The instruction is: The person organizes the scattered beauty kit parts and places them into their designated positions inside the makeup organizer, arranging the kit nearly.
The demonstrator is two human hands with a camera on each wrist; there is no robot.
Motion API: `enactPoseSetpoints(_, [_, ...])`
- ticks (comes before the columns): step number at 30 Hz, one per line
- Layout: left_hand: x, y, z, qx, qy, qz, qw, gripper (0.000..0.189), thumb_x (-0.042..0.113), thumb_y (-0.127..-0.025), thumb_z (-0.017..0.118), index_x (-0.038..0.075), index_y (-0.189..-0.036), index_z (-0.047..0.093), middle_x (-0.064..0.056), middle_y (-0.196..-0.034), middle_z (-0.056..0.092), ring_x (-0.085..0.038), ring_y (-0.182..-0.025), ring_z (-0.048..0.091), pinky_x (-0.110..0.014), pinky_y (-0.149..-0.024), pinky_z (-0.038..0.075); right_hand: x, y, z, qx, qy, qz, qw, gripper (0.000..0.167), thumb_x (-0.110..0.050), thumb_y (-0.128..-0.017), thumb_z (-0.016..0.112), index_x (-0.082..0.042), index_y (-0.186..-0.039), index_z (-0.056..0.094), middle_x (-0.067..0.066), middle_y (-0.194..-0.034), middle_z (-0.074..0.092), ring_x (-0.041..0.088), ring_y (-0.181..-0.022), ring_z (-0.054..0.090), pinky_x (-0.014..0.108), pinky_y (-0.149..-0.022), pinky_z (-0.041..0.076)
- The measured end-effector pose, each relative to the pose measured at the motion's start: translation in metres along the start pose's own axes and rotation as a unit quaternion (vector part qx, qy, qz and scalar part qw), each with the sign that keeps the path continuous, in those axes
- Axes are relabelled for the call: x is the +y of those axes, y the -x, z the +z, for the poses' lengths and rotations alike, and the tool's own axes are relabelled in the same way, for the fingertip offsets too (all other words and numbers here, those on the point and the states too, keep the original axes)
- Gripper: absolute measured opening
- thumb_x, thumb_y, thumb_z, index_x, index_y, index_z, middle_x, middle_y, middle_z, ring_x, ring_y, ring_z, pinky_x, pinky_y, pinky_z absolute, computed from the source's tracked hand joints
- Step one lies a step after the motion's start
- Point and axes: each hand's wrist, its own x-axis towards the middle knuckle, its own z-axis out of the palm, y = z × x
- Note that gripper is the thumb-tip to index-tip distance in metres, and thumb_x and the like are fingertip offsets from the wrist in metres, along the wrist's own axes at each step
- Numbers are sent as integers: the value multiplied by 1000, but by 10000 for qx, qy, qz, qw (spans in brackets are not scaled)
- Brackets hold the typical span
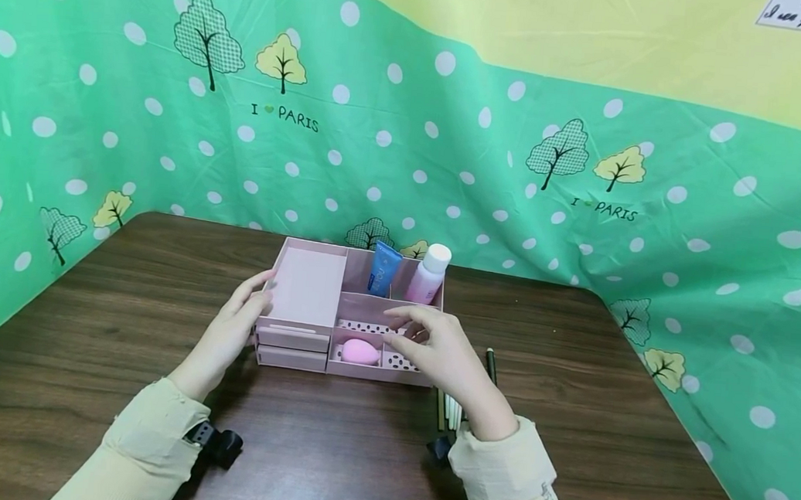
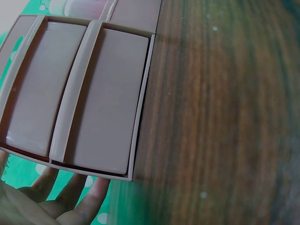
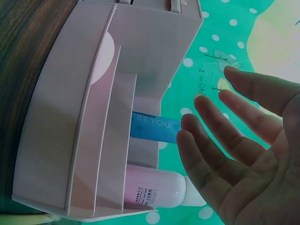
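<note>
A pink desk organizer [image 1: 306,282] with two small drawers [image 2: 108,103] at its front left stands on the table. My left hand [image 1: 225,335] touches its left side, fingers spread along the wall. Over the organizer's right compartments hovers my right hand [image 1: 444,350], its fingers loosely bent and nothing between them, as the right wrist view confirms. A pink egg-shaped makeup sponge [image 1: 360,352] lies in a front compartment, left of that hand. Upright in the back compartments stand a blue squeeze tube [image 1: 383,270] and a pink bottle [image 1: 429,275] with a white cap.
Beside the organizer's right front corner, several pens [image 1: 452,411] lie on the dark wooden table [image 1: 331,446], partly hidden by my right forearm. One dark pen [image 1: 491,365] sticks out beyond the arm. A green dotted cloth [image 1: 407,157] hangs behind the table.
</note>
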Motion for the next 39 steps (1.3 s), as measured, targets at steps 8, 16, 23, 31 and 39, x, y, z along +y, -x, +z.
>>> enactPoseSetpoints(8, [0,-1,0,-12,21,-5,10000,54,43,-105,37,30,-156,27,-14,-146,39,-19,-112,45,-29,-81,44,0,0,-3,78,-44,25,10000,28,-18,-90,72,-12,-118,71,8,-107,72,17,-89,64,33,-81,53])
enactPoseSetpoints(16, [-1,0,0,-74,108,33,9999,55,43,-105,35,30,-157,24,-15,-151,33,-25,-121,43,-30,-84,44,4,1,-8,263,-65,-141,9995,28,-15,-90,72,-10,-117,71,8,-105,72,18,-90,65,35,-82,54])
enactPoseSetpoints(23, [0,0,0,-130,127,-28,9998,57,46,-105,36,31,-158,22,-17,-150,32,-28,-126,40,-30,-85,45,6,0,-11,362,-106,-142,9992,31,-14,-88,73,-8,-118,70,7,-101,72,18,-89,66,38,-83,55])
enactPoseSetpoints(31, [-1,0,0,-128,120,-28,9998,57,47,-105,36,31,-158,22,-17,-152,32,-28,-125,42,-31,-85,46,9,2,-19,398,-164,1,9991,31,-14,-90,72,-8,-120,70,6,-100,71,19,-90,65,37,-83,53])
enactPoseSetpoints(39, [0,0,0,-61,69,37,10000,56,44,-105,35,29,-158,24,-16,-149,34,-21,-112,46,-31,-82,46,13,5,-27,467,-170,231,9985,34,-17,-90,73,-8,-123,68,8,-103,71,20,-87,64,34,-79,53])
